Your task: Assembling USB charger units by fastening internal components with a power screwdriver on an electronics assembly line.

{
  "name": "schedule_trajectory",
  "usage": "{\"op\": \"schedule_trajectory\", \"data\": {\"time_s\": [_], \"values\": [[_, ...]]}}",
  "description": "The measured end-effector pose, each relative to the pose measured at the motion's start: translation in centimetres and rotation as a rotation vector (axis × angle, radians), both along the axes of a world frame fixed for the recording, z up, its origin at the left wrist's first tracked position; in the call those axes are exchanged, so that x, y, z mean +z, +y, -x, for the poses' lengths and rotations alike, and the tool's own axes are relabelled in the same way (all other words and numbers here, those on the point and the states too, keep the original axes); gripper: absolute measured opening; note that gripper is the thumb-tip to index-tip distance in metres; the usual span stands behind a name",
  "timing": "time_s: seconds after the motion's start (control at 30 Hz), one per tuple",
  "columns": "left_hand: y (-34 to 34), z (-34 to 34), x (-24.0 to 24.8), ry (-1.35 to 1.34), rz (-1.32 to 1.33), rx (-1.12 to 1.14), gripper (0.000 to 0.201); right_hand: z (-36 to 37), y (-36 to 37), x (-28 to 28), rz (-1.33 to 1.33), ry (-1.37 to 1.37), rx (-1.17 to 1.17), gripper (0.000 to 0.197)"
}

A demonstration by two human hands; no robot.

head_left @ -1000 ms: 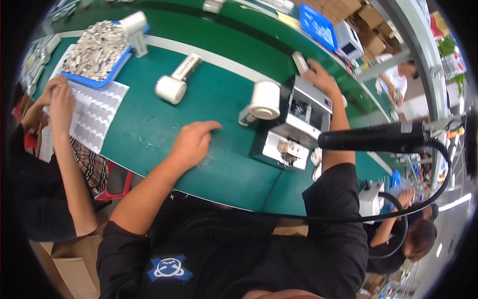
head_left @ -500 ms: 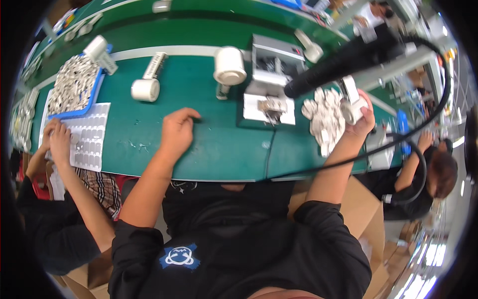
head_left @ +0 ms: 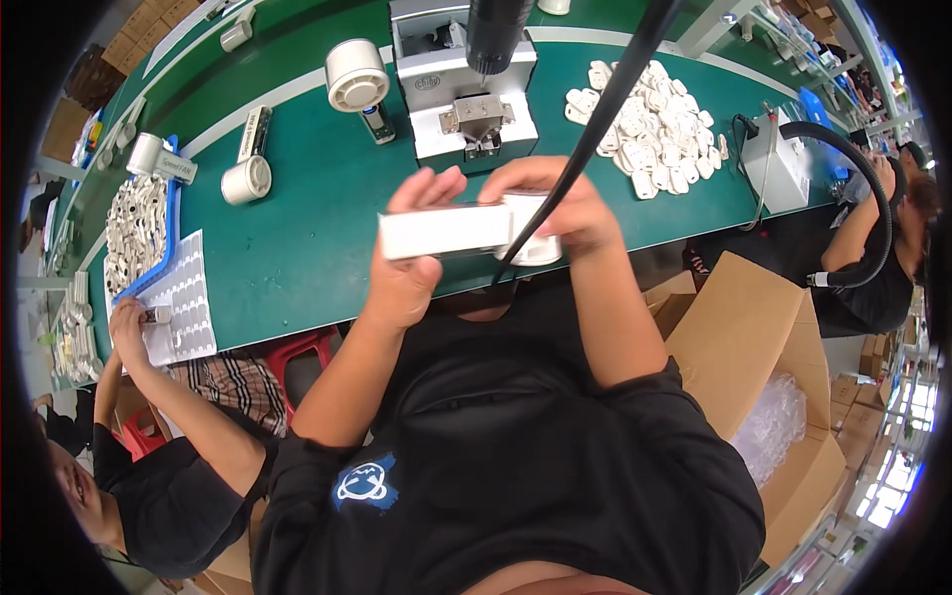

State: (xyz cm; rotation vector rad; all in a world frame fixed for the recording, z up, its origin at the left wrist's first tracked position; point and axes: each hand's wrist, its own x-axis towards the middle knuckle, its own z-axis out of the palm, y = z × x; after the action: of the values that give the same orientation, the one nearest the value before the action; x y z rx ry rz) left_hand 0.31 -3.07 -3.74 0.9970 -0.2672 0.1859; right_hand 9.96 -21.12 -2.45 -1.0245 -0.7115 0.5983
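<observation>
I hold a white handheld fan [head_left: 446, 231] level over the near edge of the green table. My left hand [head_left: 402, 273] grips the end of its rectangular handle, thumb below and fingers above, slightly blurred. My right hand [head_left: 585, 213] is wrapped round the fan's round head, partly behind a black cable [head_left: 595, 124]. Just beyond my hands stands a grey and white bench machine [head_left: 466, 79] with a metal clamp fixture [head_left: 483, 119]. Left of it, another white fan [head_left: 357, 84] stands on the table.
White flat plastic parts [head_left: 659, 134] are heaped at the right, near a white box [head_left: 778, 164] with a hose. Another fan [head_left: 246, 178] lies left. A co-worker's hand [head_left: 129, 332] works beside a blue-rimmed tray [head_left: 176, 218]. A cardboard box [head_left: 739, 337] stands right of me.
The fan has come from the right beside the heap to in front of me. My left hand has moved right and taken its handle. The view has shifted.
</observation>
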Motion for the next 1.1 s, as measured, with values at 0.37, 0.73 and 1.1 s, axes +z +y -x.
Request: {"op": "schedule_trajectory", "data": {"time_s": [0.37,0.73,1.1], "values": [[5.3,0.8,2.9,0.020,-0.385,0.321,0.041,-11.3,-5.9,-0.5,1.162,-1.089,-0.849,0.028],[4.1,0.4,2.0,0.047,-0.493,0.371,0.051,-6.4,-3.5,4.6,0.474,-0.376,-0.934,0.028],[2.8,0.2,1.4,-0.105,-0.406,0.238,0.074,2.9,7.7,7.7,0.329,-0.024,-0.191,0.015]]}}
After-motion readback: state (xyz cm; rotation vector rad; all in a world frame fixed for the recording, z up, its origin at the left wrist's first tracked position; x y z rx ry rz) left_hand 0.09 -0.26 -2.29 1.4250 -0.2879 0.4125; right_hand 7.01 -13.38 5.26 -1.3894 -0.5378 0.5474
